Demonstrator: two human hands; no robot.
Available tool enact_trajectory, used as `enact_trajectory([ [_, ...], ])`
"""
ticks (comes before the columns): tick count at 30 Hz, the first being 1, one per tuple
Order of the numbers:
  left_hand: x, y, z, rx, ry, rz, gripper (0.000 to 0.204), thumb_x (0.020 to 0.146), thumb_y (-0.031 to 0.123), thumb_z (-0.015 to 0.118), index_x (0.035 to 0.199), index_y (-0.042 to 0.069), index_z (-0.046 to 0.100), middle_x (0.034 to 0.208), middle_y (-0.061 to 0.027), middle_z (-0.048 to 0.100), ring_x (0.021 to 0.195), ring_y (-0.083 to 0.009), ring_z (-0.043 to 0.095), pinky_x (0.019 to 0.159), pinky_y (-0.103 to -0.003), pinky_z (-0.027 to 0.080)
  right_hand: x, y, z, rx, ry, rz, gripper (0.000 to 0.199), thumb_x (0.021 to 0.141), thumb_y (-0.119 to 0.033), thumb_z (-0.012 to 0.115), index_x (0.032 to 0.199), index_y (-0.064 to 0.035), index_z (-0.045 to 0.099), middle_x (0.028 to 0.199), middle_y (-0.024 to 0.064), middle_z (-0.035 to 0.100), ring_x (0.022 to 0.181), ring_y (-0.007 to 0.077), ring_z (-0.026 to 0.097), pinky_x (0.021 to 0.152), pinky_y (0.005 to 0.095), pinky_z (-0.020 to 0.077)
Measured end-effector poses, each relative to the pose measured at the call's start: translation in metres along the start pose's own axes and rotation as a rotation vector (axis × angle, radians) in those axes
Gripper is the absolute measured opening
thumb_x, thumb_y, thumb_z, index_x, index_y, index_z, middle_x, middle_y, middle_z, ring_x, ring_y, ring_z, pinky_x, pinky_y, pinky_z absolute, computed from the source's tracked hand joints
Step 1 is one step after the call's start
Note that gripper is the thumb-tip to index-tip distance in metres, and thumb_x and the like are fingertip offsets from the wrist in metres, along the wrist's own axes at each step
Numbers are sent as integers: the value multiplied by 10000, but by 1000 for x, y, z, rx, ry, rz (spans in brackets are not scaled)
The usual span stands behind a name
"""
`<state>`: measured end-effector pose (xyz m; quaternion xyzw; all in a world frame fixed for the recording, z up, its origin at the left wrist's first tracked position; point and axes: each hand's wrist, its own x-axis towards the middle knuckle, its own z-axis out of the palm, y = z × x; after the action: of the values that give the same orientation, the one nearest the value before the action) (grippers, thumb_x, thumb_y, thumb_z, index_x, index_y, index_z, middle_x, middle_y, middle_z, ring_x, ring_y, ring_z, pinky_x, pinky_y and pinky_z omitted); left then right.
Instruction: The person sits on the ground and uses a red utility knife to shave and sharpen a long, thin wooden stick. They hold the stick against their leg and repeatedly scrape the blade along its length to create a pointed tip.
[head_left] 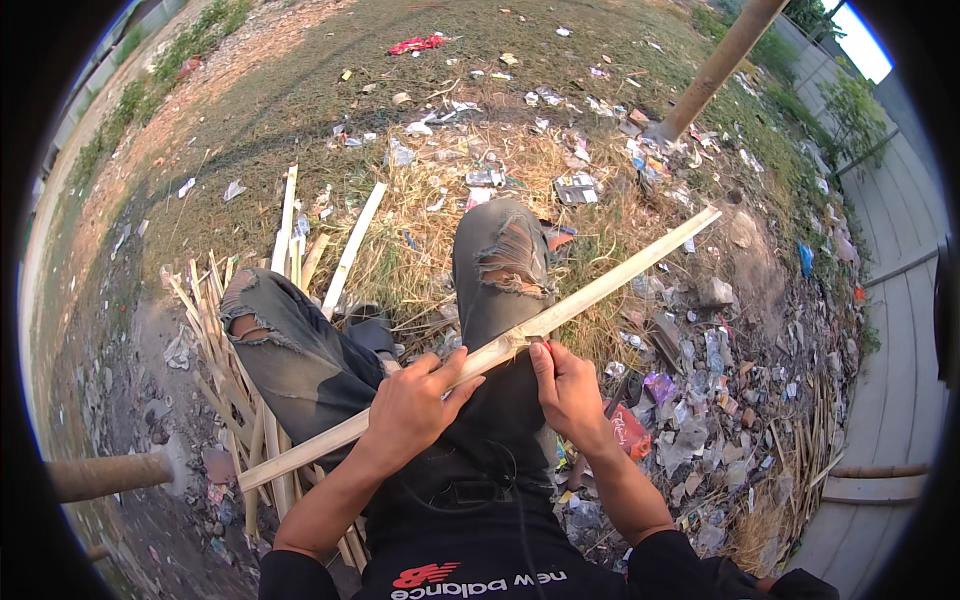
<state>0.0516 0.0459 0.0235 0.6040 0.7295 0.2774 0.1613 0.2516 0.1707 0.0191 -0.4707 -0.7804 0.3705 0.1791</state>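
Note:
A long pale split-bamboo strip (pixel 590 291) lies slantwise across my thighs, its far end up to the right and its near end low on the left. My left hand (pixel 418 405) is closed round it left of the middle, thumb and fingers on its edges. Beside a rough node on the strip, my right hand (pixel 570 392) is closed, thumb on top. From that grip a small dark edge of what looks like a knife (pixel 534 340) shows against the bamboo; the rest of it is hidden by the fingers.
Many bamboo strips (pixel 215 310) lie piled to my left, with more (pixel 355 245) on the ground ahead. Litter (pixel 715 375) and dry grass (pixel 420 215) cover the ground. Poles stand at the upper right (pixel 722 70) and lower left (pixel 110 476). A panelled wall (pixel 895 330) runs along the right.

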Motion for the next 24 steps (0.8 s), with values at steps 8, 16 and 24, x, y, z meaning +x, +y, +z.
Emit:
enact_trajectory([
  [8,-4,-5,0,-9,26,13,474,922,311,826,1308,55,728,820,-127,633,691,-324,685,616,-448,545,0,17,-14,579,-124,78,477,1055,-377,688,742,-40,563,611,-47,464,606,34,394,533,282,347],
  [16,-6,-2,5,113,80,52,476,900,320,843,1306,97,733,839,-91,615,662,-289,690,572,-419,548,1,6,2,320,37,5,224,950,-208,819,877,-9,746,600,-43,560,571,29,464,520,259,379],
  [24,-8,-10,10,140,169,96,517,867,363,868,1310,130,740,826,-64,611,625,-258,662,544,-403,534,-2,17,-32,412,-83,55,237,984,-212,751,917,11,712,668,8,592,643,72,519,572,307,411],
])
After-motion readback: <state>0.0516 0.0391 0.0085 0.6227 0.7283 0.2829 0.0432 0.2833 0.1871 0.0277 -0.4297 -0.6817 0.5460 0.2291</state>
